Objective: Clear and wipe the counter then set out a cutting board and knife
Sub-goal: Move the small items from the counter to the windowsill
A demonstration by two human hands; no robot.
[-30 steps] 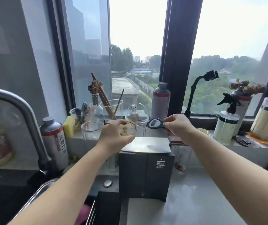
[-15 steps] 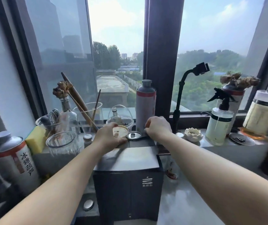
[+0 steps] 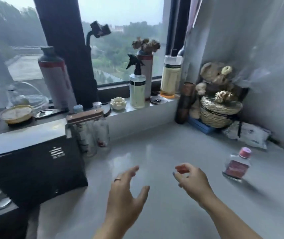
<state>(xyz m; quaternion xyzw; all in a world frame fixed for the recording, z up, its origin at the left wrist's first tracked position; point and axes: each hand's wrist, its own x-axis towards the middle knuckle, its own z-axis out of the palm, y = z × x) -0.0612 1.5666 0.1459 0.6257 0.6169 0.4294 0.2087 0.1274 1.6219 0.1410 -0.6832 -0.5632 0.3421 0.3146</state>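
**Desk surface and sill: count and clearance**

2 bare hands hang over the glossy grey desk [image 3: 155, 152], neither touching it. The left hand [image 3: 125, 195] is spread, fingers apart, holding nothing, with 1 thin ring on a finger. The right hand [image 3: 192, 180] is loosely curled, fingers apart, with nothing gripped.

On the desk itself: 1 small clear bottle with a pink cap and red label [image 3: 237, 165] stands alone right of the right hand, apart from it. 1 black box with a white logo [image 3: 34, 163] sits at the left edge, with 1 wooden-topped rack of glass jars [image 3: 89, 128] just beside it against the sill wall; the jar count is blurred. In the far right corner stand 1 woven straw basket [image 3: 218, 111] on a blue tray, 1 brown cylinder [image 3: 186, 102] and 1 white plastic packet [image 3: 248, 135].

On the windowsill [image 3: 137, 107]: 1 tall grey canister with red bands [image 3: 55, 78], 1 clear spray bottle with a black trigger [image 3: 137, 88], 1 pump bottle of yellow liquid [image 3: 170, 75], 1 white flower-shaped dish [image 3: 118, 102].

The desk's middle and near part, between box and small bottle, is open. No cutting board or knife is in view.
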